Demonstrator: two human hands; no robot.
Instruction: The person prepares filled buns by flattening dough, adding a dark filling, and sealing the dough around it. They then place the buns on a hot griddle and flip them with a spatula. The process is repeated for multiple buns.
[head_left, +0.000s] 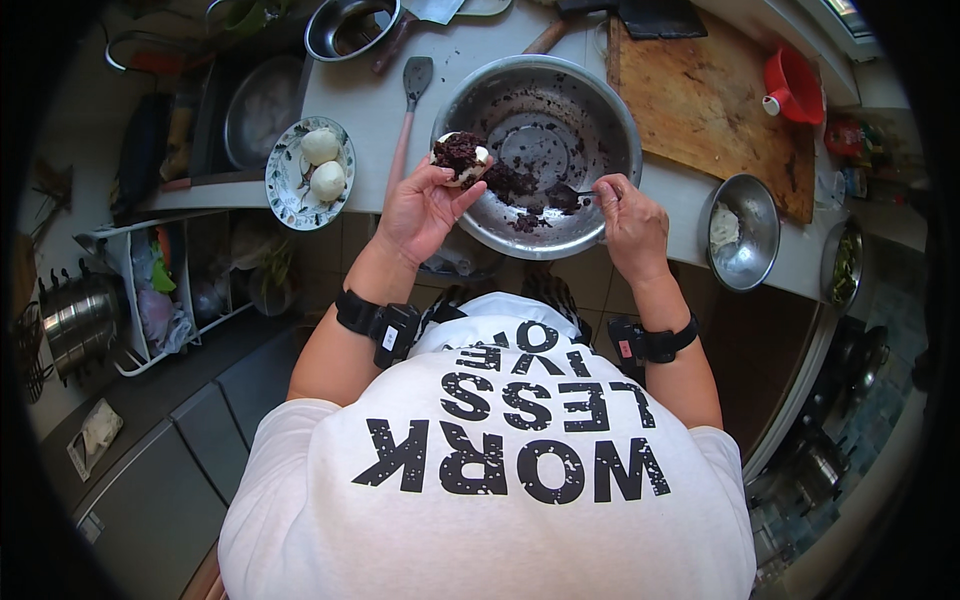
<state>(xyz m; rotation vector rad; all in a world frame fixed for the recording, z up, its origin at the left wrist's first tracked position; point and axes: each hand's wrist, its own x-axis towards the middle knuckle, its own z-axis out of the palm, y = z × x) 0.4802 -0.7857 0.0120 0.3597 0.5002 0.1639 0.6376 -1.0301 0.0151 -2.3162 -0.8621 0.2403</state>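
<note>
My left hand (424, 210) holds a white dough cup (460, 159) heaped with dark crumbly filling, over the left rim of a large metal basin (626, 120). In my right hand (634, 221) is the handle of a metal spoon (566, 196), whose bowl sits in the dark filling (514, 182) inside the basin. More filling is smeared on the basin's wall. Left of the basin, two round white dough balls (328, 182) rest on a leaf-patterned plate (281, 199). A smaller metal bowl (757, 251) at the right contains a lump of white dough (724, 226).
A spatula (417, 82) with a pink handle lies between plate and basin. Beyond the basin to the right are a wooden board (697, 97) and a red plastic ladle (795, 86). A metal bowl (319, 45) stands at the upper left, above a sink. Greens fill a bowl (846, 266) at far right.
</note>
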